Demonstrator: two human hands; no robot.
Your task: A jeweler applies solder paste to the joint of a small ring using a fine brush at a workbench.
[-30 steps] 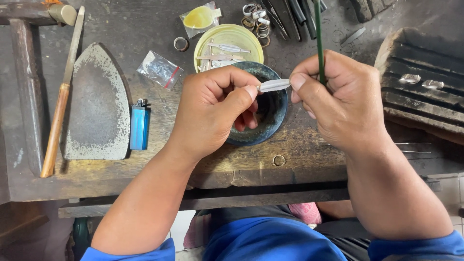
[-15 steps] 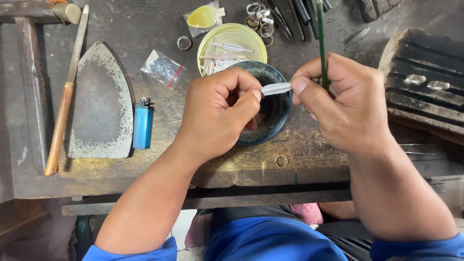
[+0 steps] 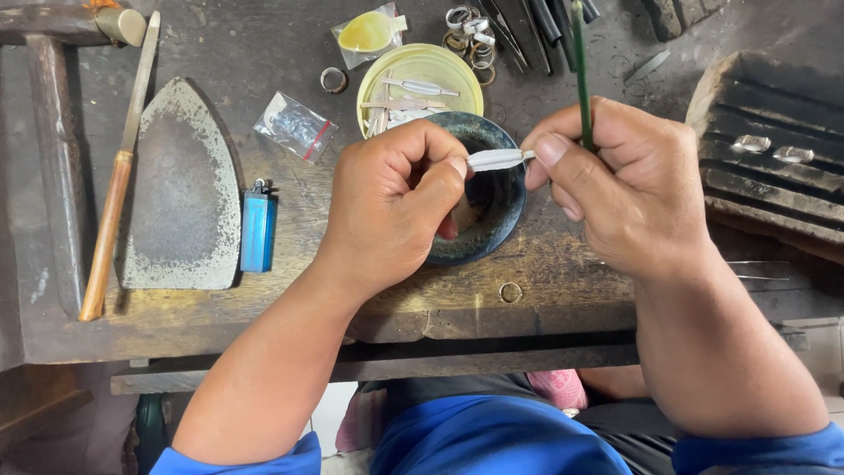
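Head view: both hands pinch a flat silvery metal strip [image 3: 497, 159].

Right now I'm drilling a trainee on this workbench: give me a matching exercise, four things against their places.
Things:
1. blue lighter
2. small white strip
3. yellow dish
4. green rod

Places:
A. upright in the right hand
B. pinched between both hands over the dark bowl
C. beside the flat grey plate
D. behind the dark bowl

Pairs: 1-C, 2-B, 3-D, 4-A
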